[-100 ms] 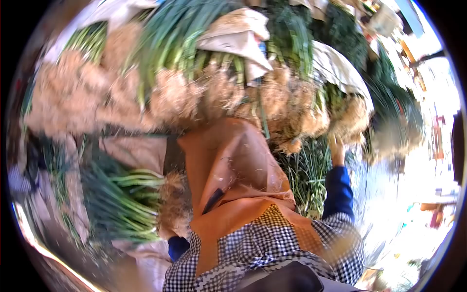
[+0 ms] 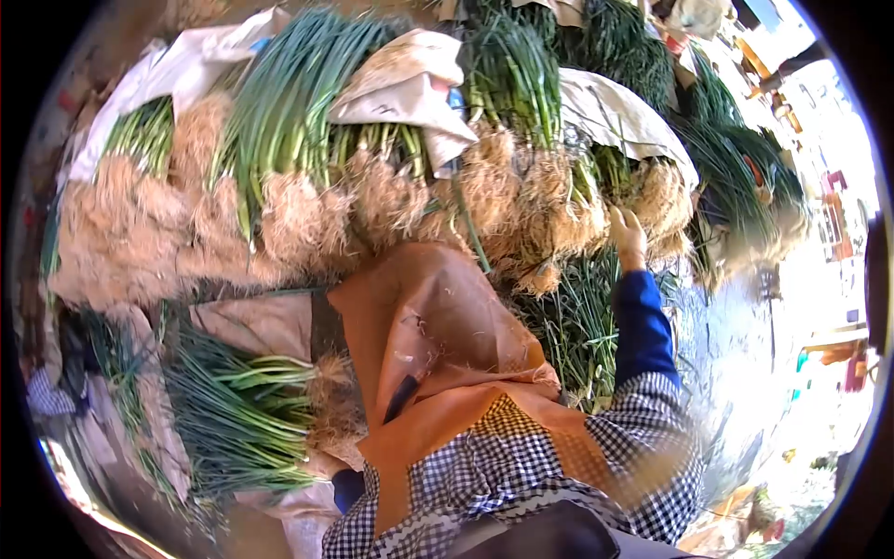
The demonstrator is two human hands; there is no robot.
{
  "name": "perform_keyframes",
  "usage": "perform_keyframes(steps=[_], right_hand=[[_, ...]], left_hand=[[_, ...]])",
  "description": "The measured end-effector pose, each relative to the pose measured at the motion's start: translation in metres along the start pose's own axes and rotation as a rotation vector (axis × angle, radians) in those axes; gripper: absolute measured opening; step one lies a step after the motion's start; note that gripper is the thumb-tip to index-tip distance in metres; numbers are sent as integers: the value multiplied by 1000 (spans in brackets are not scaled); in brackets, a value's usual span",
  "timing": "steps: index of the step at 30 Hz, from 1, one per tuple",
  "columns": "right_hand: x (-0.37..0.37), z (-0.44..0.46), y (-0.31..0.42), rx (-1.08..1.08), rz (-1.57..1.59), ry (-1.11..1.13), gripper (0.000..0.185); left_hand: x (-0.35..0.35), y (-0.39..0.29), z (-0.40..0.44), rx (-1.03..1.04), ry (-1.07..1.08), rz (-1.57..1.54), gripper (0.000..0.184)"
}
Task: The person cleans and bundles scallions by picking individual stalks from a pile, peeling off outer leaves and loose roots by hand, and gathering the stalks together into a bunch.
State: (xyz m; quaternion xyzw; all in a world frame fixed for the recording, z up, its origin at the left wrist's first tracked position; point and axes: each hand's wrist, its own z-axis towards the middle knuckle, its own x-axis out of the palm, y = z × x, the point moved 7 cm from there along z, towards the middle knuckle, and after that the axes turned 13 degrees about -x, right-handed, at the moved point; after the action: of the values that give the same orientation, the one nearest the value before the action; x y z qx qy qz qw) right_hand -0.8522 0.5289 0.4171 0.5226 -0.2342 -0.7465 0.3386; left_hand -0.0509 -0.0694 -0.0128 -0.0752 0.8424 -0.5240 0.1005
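Note:
My right hand (image 2: 629,238) reaches forward to the root ends of a bundle (image 2: 659,200) partly covered by a pale cloth (image 2: 619,112). Its fingers are stretched out and apart on the roots. My left hand (image 2: 324,463) is low on the left, beside the roots (image 2: 335,405) of a bundle of green onions (image 2: 247,410) lying sideways; its fingers are mostly hidden. An orange apron (image 2: 438,326) covers my lap between the hands.
A long row of onion bundles (image 2: 289,112) runs across the front, roots toward me, with pale cloths (image 2: 400,79) over some. Loose greens (image 2: 577,326) lie right of the apron. A checked sleeve (image 2: 48,393) shows at the far left edge.
My right hand has moved slightly forward and left onto the roots, its arm now stretched further. The whole view has shifted a little, and the bundles look sharper.

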Motion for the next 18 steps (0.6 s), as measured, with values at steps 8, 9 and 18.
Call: perform_keyframes(steps=[8, 9, 18], right_hand=[[192, -51, -5, -682, -534, 742, 40], [169, -53, -4, -441, -381, 670, 39], [78, -394, -201, -457, -427, 1722, 47]], left_hand=[[315, -239, -316, 348, 750, 114, 23], [344, -240, -341, 359, 902, 156, 24], [436, -175, -507, 153, 1518, 276, 18]])
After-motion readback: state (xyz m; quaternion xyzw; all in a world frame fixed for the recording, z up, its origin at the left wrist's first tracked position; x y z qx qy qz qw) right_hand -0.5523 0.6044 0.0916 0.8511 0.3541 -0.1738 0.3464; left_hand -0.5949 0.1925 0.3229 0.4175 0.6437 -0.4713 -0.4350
